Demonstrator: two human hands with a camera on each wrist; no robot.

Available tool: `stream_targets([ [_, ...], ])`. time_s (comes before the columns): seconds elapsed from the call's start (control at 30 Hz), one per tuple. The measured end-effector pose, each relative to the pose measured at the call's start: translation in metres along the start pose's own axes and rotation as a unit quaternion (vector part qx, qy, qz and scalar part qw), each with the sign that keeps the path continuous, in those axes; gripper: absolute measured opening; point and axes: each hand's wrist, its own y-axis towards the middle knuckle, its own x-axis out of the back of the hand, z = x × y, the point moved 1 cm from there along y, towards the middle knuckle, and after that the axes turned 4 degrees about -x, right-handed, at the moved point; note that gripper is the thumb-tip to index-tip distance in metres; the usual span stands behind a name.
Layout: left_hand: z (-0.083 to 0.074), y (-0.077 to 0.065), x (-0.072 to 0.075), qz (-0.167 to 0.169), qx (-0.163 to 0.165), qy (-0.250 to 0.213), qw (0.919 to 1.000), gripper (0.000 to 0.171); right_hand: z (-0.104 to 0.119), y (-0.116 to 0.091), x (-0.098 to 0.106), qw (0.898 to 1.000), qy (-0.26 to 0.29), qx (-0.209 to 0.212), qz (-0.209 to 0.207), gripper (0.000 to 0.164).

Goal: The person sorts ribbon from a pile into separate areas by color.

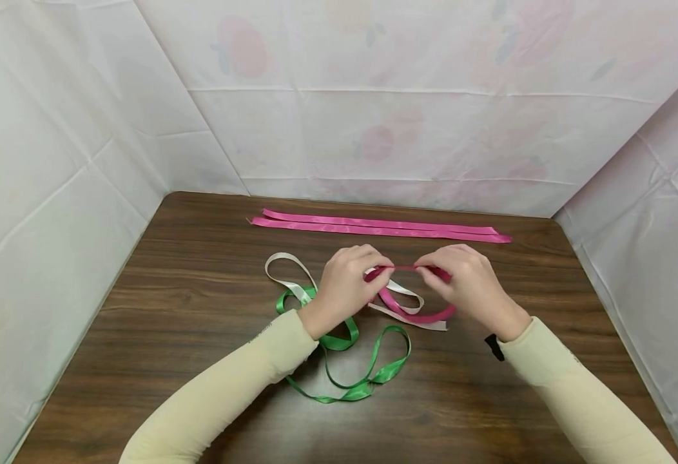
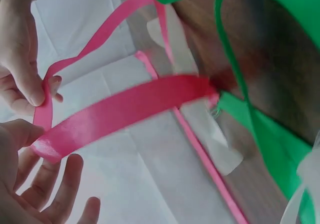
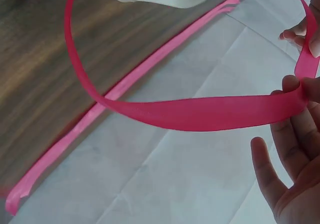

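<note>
Above the middle of the table, my left hand [image 1: 347,278] and right hand [image 1: 471,283] pinch a pink ribbon [image 1: 432,318] between thumb and fingers. A short stretch runs taut between the two pinches, and the rest hangs down in a loop. Seen from the left wrist, the pink ribbon [image 2: 115,114] passes under my thumb, with the other fingers spread. In the right wrist view it [image 3: 200,113] curves away from my fingertips. Beneath the hands lie a white ribbon [image 1: 406,316] and a green ribbon [image 1: 394,368], loosely looped; my left hand and wrist cover part of them.
Two flat pink ribbon strips [image 1: 374,227] lie side by side along the back of the brown wooden table [image 1: 188,296]. White cloth [image 1: 397,142] with faded fruit prints hangs behind, and white cloth also stands at the left and right. A black band [image 1: 494,348] shows by the right cuff.
</note>
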Motion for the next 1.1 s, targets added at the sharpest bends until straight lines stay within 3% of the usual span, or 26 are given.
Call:
stream_targets([
  [0.4,0.009,0.009,0.025,0.002,-0.017,0.024,0.9996,0.003,0.002,0.016,0.010,1.000,0.000,0.010,-0.008,0.016],
  [0.8,0.019,0.008,0.039,0.030,-0.022,0.062,0.9974,0.004,-0.001,0.017,0.011,0.999,0.008,0.021,0.022,0.021],
  [1.1,0.024,0.007,0.052,0.026,-0.026,0.066,0.9972,0.004,-0.003,0.013,0.011,0.998,-0.004,0.033,0.055,0.022],
])
